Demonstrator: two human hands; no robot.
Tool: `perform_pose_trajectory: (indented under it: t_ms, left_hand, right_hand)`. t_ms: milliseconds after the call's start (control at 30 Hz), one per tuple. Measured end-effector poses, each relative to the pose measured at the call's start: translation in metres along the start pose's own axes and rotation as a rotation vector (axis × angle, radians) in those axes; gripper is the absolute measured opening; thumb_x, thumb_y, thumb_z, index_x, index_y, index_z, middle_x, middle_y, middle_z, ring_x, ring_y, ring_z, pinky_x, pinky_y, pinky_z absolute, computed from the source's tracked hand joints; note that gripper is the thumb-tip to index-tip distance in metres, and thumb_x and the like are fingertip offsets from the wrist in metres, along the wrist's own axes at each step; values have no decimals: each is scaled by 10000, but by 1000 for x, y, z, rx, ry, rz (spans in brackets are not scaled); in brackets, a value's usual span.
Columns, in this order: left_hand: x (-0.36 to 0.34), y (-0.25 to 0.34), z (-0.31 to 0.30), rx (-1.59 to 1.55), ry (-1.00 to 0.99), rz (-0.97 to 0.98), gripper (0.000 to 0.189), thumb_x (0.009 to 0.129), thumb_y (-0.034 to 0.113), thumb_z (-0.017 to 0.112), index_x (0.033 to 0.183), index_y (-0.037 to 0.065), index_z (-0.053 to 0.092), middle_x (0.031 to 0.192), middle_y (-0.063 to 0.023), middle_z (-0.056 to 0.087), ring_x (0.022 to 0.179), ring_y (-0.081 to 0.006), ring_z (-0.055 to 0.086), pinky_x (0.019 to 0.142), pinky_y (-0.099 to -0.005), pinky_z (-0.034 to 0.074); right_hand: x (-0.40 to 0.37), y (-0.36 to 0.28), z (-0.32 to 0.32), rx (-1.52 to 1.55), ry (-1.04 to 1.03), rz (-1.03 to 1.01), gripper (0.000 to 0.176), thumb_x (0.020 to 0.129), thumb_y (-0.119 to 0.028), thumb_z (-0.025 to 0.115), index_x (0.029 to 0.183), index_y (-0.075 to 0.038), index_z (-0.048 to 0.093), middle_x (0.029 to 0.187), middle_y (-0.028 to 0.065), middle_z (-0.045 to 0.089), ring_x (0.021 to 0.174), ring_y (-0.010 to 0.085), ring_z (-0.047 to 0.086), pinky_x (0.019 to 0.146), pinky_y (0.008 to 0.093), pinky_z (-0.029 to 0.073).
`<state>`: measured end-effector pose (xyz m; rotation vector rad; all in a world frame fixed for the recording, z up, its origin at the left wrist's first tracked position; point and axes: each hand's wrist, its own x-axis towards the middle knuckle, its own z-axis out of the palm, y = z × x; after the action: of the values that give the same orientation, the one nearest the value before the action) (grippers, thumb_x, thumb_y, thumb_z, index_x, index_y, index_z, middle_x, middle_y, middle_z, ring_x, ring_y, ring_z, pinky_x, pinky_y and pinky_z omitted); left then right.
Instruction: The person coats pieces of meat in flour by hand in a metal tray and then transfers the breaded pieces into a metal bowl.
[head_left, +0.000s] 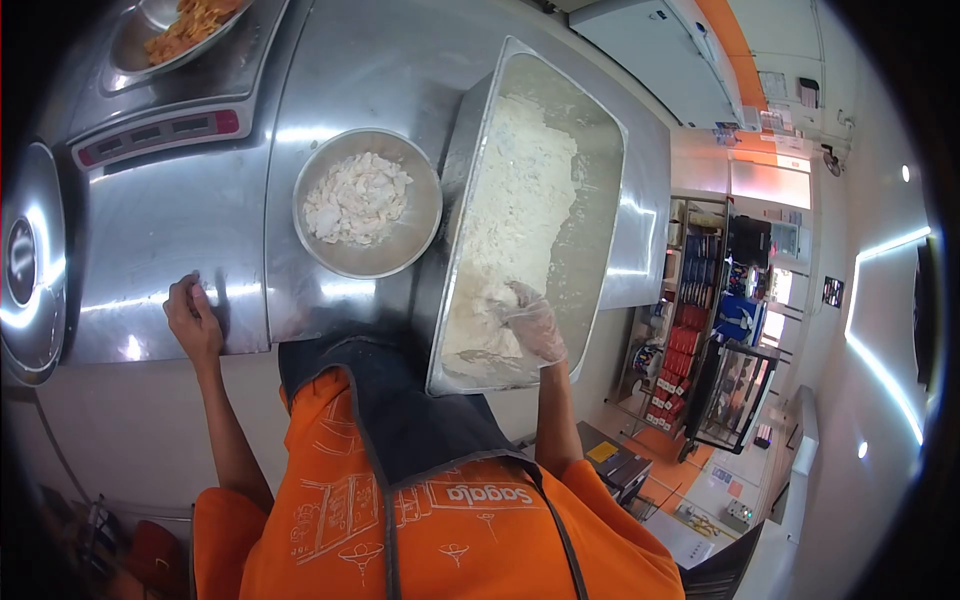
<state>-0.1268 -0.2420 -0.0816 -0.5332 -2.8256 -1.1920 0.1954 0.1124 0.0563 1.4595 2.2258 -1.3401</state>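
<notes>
Gloved hand in the flour tray

The right hand [532, 320], in a thin clear glove, is down in the flour [520, 190] at the near end of the tray [608, 130]. Its fingers [505, 312] are pressed into the white mass and partly coated, so I cannot tell whether they are apart or closed on a lump. The flour fills the left side of the tray along its whole length, leaving the right side mostly bare metal. The tray lies on the steel bench [380, 70], with its near end over the edge.

The left hand [192, 315] is bare and rests flat at the bench's near edge, well apart from the tray, fingers [190, 290] loosely spread and holding nothing.

Between the hands and a little further back stands a round bowl [428, 215] of white pieces [355, 198], just beside the tray's left wall. At the far left a scale [160, 130] carries a dish [125, 55] of orange food
</notes>
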Motion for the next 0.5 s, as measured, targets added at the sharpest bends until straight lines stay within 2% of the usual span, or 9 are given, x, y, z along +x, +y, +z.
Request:
perform_pose_trajectory:
  t_ms: [33, 67, 133, 167, 233, 367, 433, 467, 500]
  left_hand:
    - [0, -1, 0, 3, -3, -8, 295, 976, 263, 490, 1055, 30, 652, 861, -82, 629, 793, -226, 484, 721, -349, 417]
    - [0, -2, 1, 3, -1, -2, 314, 980, 283, 485, 1054, 25, 649, 896, -89, 642, 794, -236, 491, 723, -355, 421]
    - [0, 0, 2, -4, 7, 9, 312, 981, 282, 486, 1055, 25, 648, 903, -90, 643, 793, -239, 492, 724, -358, 422]
    - [0, 1, 2, -3, 19, 12, 311, 983, 281, 487, 1056, 24, 646, 909, -92, 643, 791, -242, 492, 725, -361, 423]
    - [-1, -1, 3, -6, 23, 9, 305, 986, 274, 485, 1061, 25, 643, 903, -92, 638, 792, -243, 493, 726, -366, 423]
    - [-2, -5, 2, 17, 4, 8, 297, 988, 266, 483, 1065, 27, 641, 889, -89, 630, 795, -240, 490, 719, -367, 421]
    - [-1, -3, 2, 16, 0, 5, 295, 988, 265, 483, 1065, 28, 641, 886, -88, 629, 795, -239, 488, 716, -367, 421]
    - [-1, -1, 2, 11, 9, 5, 293, 987, 263, 484, 1064, 28, 641, 881, -88, 625, 793, -239, 487, 716, -366, 420]
    - [-1, 0, 2, 5, 19, 4, 290, 987, 260, 485, 1063, 27, 641, 875, -88, 622, 792, -238, 485, 716, -365, 420]
  right_hand:
    - [-2, 1, -6, 169, 54, -32, 356, 865, -140, 710, 1163, 34, 621, 930, 119, 709, 803, 142, 636, 718, 303, 518]
    - [-1, 13, -11, 171, 66, -29, 356, 865, -140, 710, 1163, 34, 621, 930, 119, 709, 803, 142, 636, 718, 303, 518]
    - [4, 27, -18, -2, 197, -199, 299, 860, -114, 693, 1137, -10, 649, 912, 132, 708, 803, 202, 668, 719, 328, 520]
    - [2, 34, -26, -2, 202, -196, 299, 860, -114, 693, 1137, -10, 649, 912, 132, 708, 803, 202, 668, 719, 328, 520]
    - [-9, -1, -37, -418, 250, -426, 240, 860, -102, 669, 1091, -38, 677, 919, 166, 698, 798, 300, 669, 714, 353, 520]
    - [-6, 2, -49, -414, 223, -373, 185, 857, -88, 652, 1033, -55, 695, 923, 186, 687, 795, 360, 646, 707, 366, 521]
    - [-3, -4, -55, -554, 293, -516, 169, 844, -98, 674, 999, -34, 695, 889, 176, 689, 750, 344, 645, 689, 371, 517]
    - [-2, 1, -55, -556, 294, -518, 169, 844, -98, 674, 999, -34, 695, 889, 176, 689, 750, 344, 645, 689, 371, 517]
    - [0, 4, -54, -419, 293, -387, 168, 836, -106, 683, 984, -28, 695, 882, 172, 690, 750, 339, 646, 687, 369, 518]
